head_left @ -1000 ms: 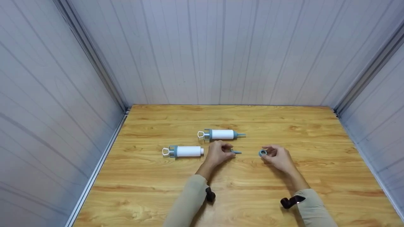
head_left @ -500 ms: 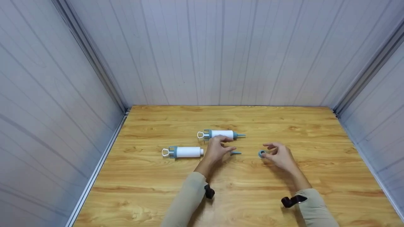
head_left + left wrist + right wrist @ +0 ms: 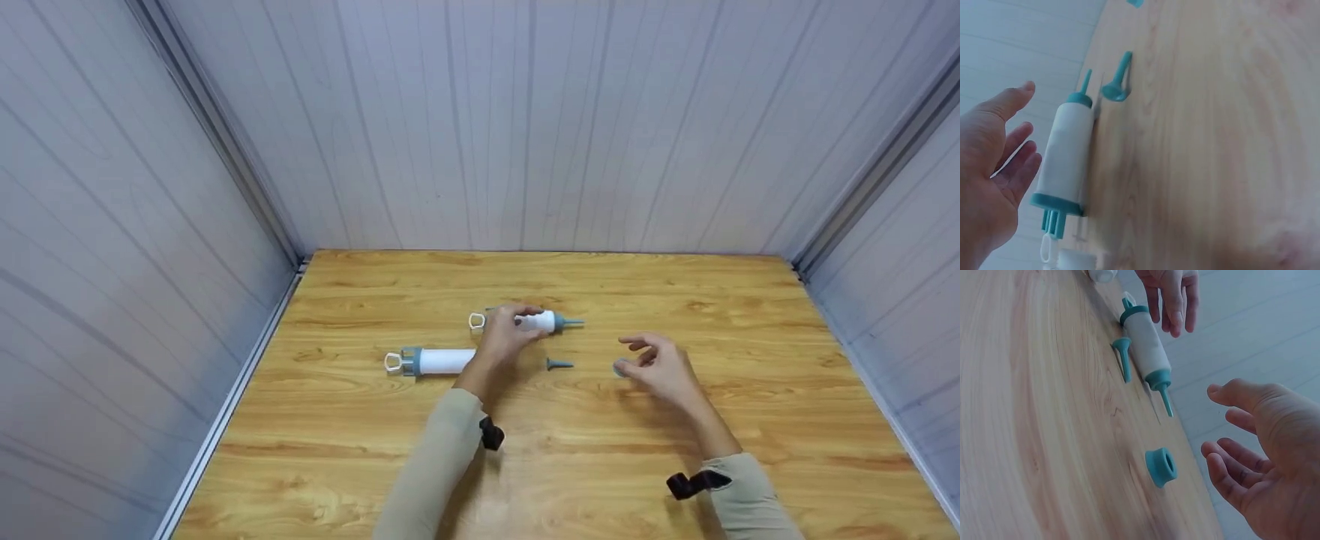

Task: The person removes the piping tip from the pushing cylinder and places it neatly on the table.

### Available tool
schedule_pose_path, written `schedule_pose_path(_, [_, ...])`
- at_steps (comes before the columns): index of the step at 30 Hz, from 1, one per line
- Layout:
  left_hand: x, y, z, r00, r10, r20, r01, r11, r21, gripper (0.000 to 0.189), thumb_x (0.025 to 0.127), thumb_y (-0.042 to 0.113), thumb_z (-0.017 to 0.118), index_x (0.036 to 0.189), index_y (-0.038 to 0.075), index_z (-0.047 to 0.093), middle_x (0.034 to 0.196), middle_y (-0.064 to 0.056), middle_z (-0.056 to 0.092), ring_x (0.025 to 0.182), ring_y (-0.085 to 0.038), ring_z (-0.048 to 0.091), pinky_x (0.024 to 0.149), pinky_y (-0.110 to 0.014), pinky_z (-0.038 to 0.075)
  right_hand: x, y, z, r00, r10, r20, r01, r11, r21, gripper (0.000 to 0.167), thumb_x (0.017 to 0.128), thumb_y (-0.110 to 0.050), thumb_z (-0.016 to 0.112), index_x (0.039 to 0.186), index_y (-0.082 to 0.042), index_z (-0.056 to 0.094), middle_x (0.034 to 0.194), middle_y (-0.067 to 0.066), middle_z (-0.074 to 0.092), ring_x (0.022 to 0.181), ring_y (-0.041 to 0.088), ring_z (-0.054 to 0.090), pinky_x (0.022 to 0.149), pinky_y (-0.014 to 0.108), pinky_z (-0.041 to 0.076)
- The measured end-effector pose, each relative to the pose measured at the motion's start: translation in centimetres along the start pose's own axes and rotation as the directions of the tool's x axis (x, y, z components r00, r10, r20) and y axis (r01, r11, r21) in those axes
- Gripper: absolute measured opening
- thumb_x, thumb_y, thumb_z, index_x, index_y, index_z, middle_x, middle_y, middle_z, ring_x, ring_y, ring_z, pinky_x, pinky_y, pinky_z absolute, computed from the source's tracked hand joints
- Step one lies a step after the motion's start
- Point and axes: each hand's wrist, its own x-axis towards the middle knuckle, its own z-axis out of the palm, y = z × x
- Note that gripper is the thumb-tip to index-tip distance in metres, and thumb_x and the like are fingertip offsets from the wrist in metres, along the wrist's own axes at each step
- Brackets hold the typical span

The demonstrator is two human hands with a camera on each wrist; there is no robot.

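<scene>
Here I log: left hand (image 3: 504,339), fingers loosely extended, by the far syringe (image 3: 1066,146). Right hand (image 3: 1283,455), fingers parted, near the ring (image 3: 1154,468).

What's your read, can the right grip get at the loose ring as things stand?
Probably yes. The right grip is open beside the ring, and the right wrist view shows nothing between them. The left grip is off by a syringe, out of the way.

a teal ring (image 3: 1157,469) (its hole facing the nearby right hand (image 3: 1286,455)) stands on the table (image 3: 1067,450).
</scene>
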Motion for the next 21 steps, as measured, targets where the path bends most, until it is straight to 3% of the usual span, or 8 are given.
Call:
schedule_pose_path(2, [1.4,-2.3,0.5,0.999,0.038,-0.014,-0.037,0.998,0.049,0.036,0.096,0.018,0.092,0.13,0.011,0.084,0.136,-0.011,0.083,0.136,-0.03,0.073,0.116,-0.044,0.06,-0.1,-0.3,0.1,1.0,0.002,-0.004,-0.002,1.0,-0.003,0.046,0.1,-0.016,0.087,0.141,0.0,0.075,0.134,0.031,0.069,0.093,0.01,0.068,0.076,0.022,0.058])
schedule_pose_path(6, [2.6,-4.0,0.1,0.998,0.058,-0.026,-0.054,0.989,0.138,0.037,0.095,0.028,0.094,0.13,0.02,0.085,0.138,-0.005,0.083,0.137,-0.026,0.074,0.116,-0.039,0.059,-0.3,-0.8,0.1,1.0,-0.006,-0.013,0.006,1.0,-0.009,0.048,0.098,-0.018,0.089,0.14,-0.001,0.076,0.133,0.03,0.07,0.091,0.009,0.067,0.076,0.022,0.057])
schedule_pose_path(8, [2.8,-4.0,-0.5,0.998,0.051,-0.022,-0.047,0.986,0.161,0.037,0.095,0.028,0.093,0.13,0.02,0.085,0.139,-0.006,0.083,0.138,-0.027,0.073,0.117,-0.041,0.058,-0.3,-0.9,0.2,1.0,-0.017,-0.018,0.016,1.0,-0.011,0.047,0.098,-0.018,0.089,0.14,-0.002,0.076,0.132,0.029,0.07,0.091,0.009,0.067,0.076,0.022,0.057])
schedule_pose_path(12, [1.9,-1.8,-1.8,1.0,0.025,0.005,-0.025,0.984,0.176,0.037,0.097,0.02,0.091,0.132,0.012,0.084,0.144,-0.013,0.079,0.146,-0.035,0.068,0.124,-0.051,0.053,-0.4,-1.0,0.3,0.998,-0.055,-0.043,0.055,0.999,0.0,0.045,0.096,-0.015,0.09,0.138,-0.003,0.078,0.129,0.029,0.071,0.088,0.006,0.067,0.077,0.021,0.058])
schedule_pose_path(14, [1.9,-1.7,-2.0,0.999,0.036,0.013,-0.038,0.978,0.203,0.038,0.097,0.018,0.09,0.133,0.01,0.083,0.147,-0.015,0.077,0.147,-0.038,0.066,0.126,-0.054,0.051,-0.5,-1.0,0.4,0.994,-0.09,-0.056,0.091,0.996,0.014,0.045,0.095,-0.013,0.091,0.137,-0.003,0.078,0.128,0.03,0.072,0.088,0.006,0.069,0.077,0.02,0.059])
schedule_pose_path(15, [1.6,-0.6,-2.4,0.999,0.017,0.028,-0.022,0.977,0.211,0.039,0.098,0.013,0.089,0.135,0.008,0.082,0.15,-0.017,0.075,0.149,-0.041,0.064,0.127,-0.058,0.05,-0.5,-1.0,0.5,0.992,-0.107,-0.062,0.108,0.994,0.023,0.045,0.095,-0.011,0.091,0.137,-0.002,0.078,0.128,0.029,0.072,0.088,0.008,0.07,0.078,0.019,0.059])
schedule_pose_path(16, [1.8,-0.8,-2.5,0.999,0.015,0.037,-0.023,0.973,0.231,0.04,0.098,0.014,0.089,0.137,0.009,0.081,0.152,-0.017,0.074,0.15,-0.042,0.062,0.127,-0.059,0.049,-0.5,-1.0,0.5,0.99,-0.121,-0.071,0.123,0.992,0.03,0.045,0.094,-0.01,0.091,0.136,-0.003,0.078,0.128,0.028,0.073,0.089,0.01,0.071,0.078,0.019,0.06])
schedule_pose_path(21, [4.0,-5.8,-1.5,0.996,0.038,0.075,-0.061,0.945,0.321,0.056,0.096,0.03,0.093,0.149,0.024,0.075,0.159,-0.008,0.07,0.158,-0.036,0.056,0.13,-0.06,0.046,-0.6,-1.0,0.7,0.98,-0.176,-0.093,0.181,0.983,0.04,0.044,0.093,-0.007,0.091,0.136,-0.007,0.079,0.13,0.02,0.075,0.104,0.024,0.075,0.085,0.025,0.062])
